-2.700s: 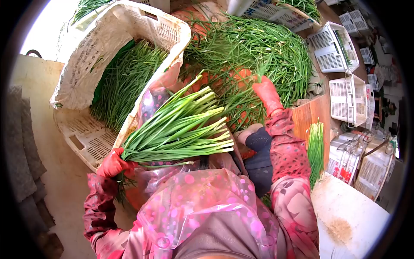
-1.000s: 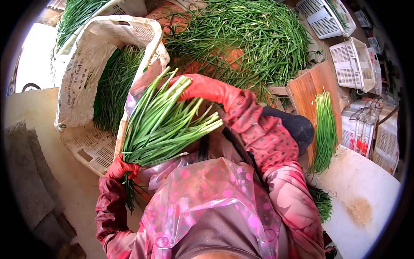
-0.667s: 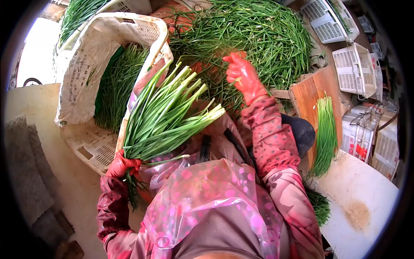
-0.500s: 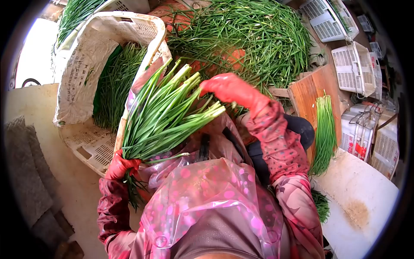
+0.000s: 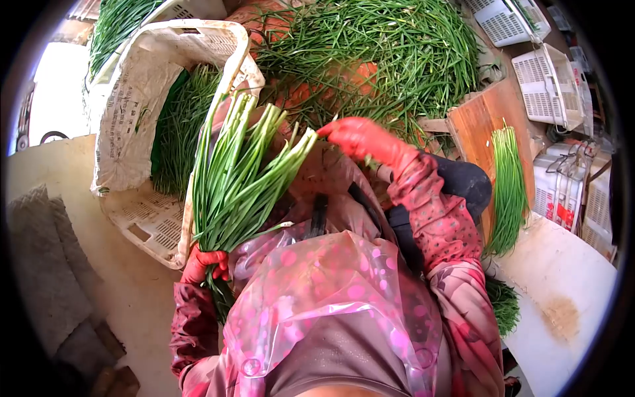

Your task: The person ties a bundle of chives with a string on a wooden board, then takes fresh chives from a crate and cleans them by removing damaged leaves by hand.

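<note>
A bundle of green chives [image 5: 248, 178] stands tilted in my left hand [image 5: 204, 263], whose red-gloved fingers wrap round its lower, leafy part. The pale stem ends fan out at the top. My right hand [image 5: 367, 140], also in a red glove, is at the right-hand stem ends with its fingers drawn together in a pinch. Whatever is between those fingertips is too small to make out. Behind the hands a large heap of loose chives [image 5: 423, 59] lies on an orange-red surface.
Left of the bundle, a white plastic crate [image 5: 149, 221] lies tipped with a white sack lining [image 5: 126, 132] and chives inside. A neat chive bundle [image 5: 508, 192] rests on a wooden board [image 5: 473, 132] at right. White crates [image 5: 539, 83] stand beyond it.
My left hand has moved slightly right, and the bundle has turned more upright. My right hand has shifted a little right, its fingers still near the stem ends. The view has shifted slightly.
</note>
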Demonstrator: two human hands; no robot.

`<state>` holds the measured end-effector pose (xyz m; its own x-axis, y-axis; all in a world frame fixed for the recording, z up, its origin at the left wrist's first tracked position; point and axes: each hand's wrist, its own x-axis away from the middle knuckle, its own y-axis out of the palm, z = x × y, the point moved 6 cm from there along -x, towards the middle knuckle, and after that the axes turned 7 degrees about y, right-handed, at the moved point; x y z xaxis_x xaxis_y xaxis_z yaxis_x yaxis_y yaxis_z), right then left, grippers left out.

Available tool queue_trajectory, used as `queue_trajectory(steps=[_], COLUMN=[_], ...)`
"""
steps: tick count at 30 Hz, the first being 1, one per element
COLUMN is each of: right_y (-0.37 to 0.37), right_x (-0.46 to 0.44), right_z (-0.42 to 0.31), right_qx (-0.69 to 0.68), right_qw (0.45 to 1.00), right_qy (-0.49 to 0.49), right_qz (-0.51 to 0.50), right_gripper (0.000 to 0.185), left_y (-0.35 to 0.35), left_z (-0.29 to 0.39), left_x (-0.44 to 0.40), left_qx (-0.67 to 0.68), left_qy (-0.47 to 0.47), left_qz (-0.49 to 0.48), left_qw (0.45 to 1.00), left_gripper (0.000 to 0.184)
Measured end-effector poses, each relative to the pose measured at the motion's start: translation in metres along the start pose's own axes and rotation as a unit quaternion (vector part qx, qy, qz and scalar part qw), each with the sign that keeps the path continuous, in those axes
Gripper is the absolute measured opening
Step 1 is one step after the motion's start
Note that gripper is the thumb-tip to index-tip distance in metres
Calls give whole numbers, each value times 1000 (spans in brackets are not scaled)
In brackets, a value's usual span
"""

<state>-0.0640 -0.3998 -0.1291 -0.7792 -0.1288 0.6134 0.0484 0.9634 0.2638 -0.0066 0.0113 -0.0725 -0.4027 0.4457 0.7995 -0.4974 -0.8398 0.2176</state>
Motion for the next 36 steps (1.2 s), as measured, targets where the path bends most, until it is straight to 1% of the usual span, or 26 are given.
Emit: queue_trajectory(steps=[1, 2, 3, 4, 6, 7, 8, 10, 12, 14, 15, 16, 18, 19, 20, 22, 25, 26, 28, 29, 30, 32, 33, 34, 35, 36], right_y=[30, 51, 72, 81, 92, 90, 86, 69, 38, 6, 1, 7, 25, 43, 56, 71, 82, 80, 62, 39, 10, -64, -96, -105, -104, -85], right_x=[8, 2, -3, -15, -17, -5, -1, 2, 10, 28, 38, 48, 75, 80, 78, 46, 26, 29, 40, 48, 56, 66, 62, 64, 62, 63], right_z=[-6, 3, -4, -2, -3, -5, 2, 36, 63, 79, 71, 52, 3, -17, -28, -8, 12, 14, 15, 13, 10, 26, 37, 25, 12, -16], right_qx=[-3, -40, -108, 14, -36, -49, -51, -19, -24, -108, -181, -180, -83, -65, -15, -36, -98, -96, -83, -104, -124, -132, -52, 30, 170, 307], right_qw=[999, 995, 991, 997, 999, 998, 998, 999, 991, 960, 940, 940, 939, 944, 954, 978, 989, 990, 981, 964, 942, 876, 886, 886, 885, 865], right_qy=[25, 44, 27, 19, -19, -26, -32, 5, 19, -24, -120, -122, -143, -173, -168, -66, -23, -21, -66, -97, -128, -200, -150, -100, -70, -37], right_qz=[-38, -84, -72, -72, -13, -6, -6, 43, 127, 256, 262, 262, 302, 275, 246, 193, 106, 103, 162, 223, 283, 419, 437, 452, 428, 396], right_gripper=[41, 44, 39, 34, 32, 28, 28, 19, 22, 19, 14, 14, 17, 20, 24, 25, 18, 18, 17, 17, 17, 17, 20, 24, 30, 36], left_y=[1, 3, 9, 11, 12, 19, 23, 31, 31, 30, 30, 31, 31, 28, 31, 34, 32, 32, 29, 28, 27, 24, 22, 22, 23, 25], left_z=[-5, -7, -5, -6, -4, 0, 0, -1, -7, -8, -10, -12, -14, -17, -18, -17, -20, -21, -22, -23, -24, -27, -27, -27, -26, -24], left_x=[-1, -1, 1, 2, 5, 10, 12, 17, 17, 20, 21, 22, 25, 25, 25, 27, 30, 31, 30, 29, 29, 28, 28, 27, 25, 25], left_qx=[0, 1, -11, -16, -47, -62, -70, -77, -96, -130, -138, -138, -165, -165, -165, -167, -172, -184, -193, -202, -198, -174, -170, -167, -166, -162], left_qy=[7, 15, 17, 18, 35, 44, 51, 89, 106, 127, 134, 136, 167, 169, 171, 185, 179, 169, 155, 143, 144, 144, 146, 144, 141, 142], left_qz=[-18, -36, -19, -18, -4, 20, 32, 94, 105, 149, 157, 156, 173, 174, 173, 199, 199, 195, 187, 178, 180, 170, 173, 168, 163, 163], left_qw=[1000, 999, 1000, 1000, 998, 997, 996, 989, 984, 972, 969, 968, 957, 956, 956, 948, 948, 948, 951, 952, 953, 959, 959, 961, 962, 963], left_gripper=[17, 18, 21, 21, 19, 17, 15, 15, 15, 13, 12, 12, 12, 12, 12, 11, 15, 17, 18, 18, 18, 19, 19, 19, 19, 19])
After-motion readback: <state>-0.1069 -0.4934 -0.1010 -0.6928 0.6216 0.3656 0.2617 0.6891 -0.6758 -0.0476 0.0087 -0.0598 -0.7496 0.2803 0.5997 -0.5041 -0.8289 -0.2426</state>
